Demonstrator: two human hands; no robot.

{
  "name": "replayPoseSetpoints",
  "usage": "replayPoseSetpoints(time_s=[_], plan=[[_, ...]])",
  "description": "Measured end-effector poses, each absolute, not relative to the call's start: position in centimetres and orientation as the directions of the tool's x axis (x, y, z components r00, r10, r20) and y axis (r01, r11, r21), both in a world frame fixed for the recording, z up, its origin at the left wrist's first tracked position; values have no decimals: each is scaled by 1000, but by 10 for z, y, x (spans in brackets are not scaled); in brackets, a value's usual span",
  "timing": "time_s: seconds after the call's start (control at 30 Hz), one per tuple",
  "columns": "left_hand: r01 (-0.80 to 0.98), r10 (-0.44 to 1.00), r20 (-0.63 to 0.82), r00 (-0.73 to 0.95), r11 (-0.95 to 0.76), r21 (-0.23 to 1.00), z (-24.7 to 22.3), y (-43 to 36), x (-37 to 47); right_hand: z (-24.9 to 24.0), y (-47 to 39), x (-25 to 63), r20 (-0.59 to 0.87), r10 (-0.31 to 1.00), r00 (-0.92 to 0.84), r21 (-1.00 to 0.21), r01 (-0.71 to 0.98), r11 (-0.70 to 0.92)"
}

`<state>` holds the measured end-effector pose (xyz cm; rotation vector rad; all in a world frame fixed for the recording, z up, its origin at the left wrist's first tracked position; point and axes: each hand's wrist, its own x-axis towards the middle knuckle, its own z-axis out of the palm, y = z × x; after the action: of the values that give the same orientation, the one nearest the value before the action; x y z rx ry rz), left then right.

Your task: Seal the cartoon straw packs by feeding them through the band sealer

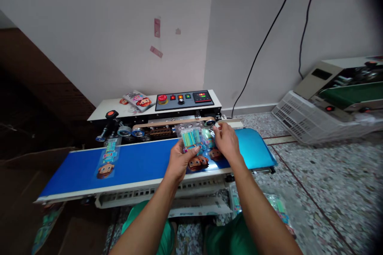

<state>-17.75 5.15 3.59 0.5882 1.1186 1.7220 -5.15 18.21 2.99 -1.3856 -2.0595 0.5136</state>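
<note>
My left hand is closed on a clear plastic packet with green sticks and a cartoon figure, its thumb across the front. There may be more than one packet in that grip; I cannot tell. My right hand pinches the upper edge of another clear packet beside it, close to the rollers of a band sealing machine. Both packets are over the blue conveyor belt. Farther left, a similar packet lies on the belt, its top edge by the machine's left rollers.
A control panel with a red button and lit digits faces me. Packets rest on the machine's top. Left stands a cardboard box; below right are bagged packets. A white plastic crate and a second machine stand right.
</note>
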Motion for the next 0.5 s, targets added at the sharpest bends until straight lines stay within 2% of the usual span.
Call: replayPoseSetpoints(time_s=[0.1, 0.17, 0.2, 0.37, 0.43, 0.5], plan=[[-476, 897, -109, -429, -121, 871, 37, 52, -177, 37, 165, -55, 226, 892, -393, -889, 291, 353], [-479, 896, -126, -427, -106, 871, 38, 52, -176, 39, 153, -58, 204, 844, -496, -958, 77, 277], [-477, 896, -129, -425, -100, 873, 39, 52, -176, 40, 148, -60, 215, 833, -510, -964, 26, 265], [-476, 887, -107, -449, -136, 869, 38, 52, -174, 42, 141, -57, 322, 912, -253, -939, 36, 341], [-477, 879, -132, -457, -117, 871, 36, 51, -176, 43, 150, -44, 334, 928, -165, -929, 109, 354], [-470, 877, -156, -454, -87, 879, 36, 51, -179, 42, 164, -26, 336, 935, -115, -900, 252, 355]])
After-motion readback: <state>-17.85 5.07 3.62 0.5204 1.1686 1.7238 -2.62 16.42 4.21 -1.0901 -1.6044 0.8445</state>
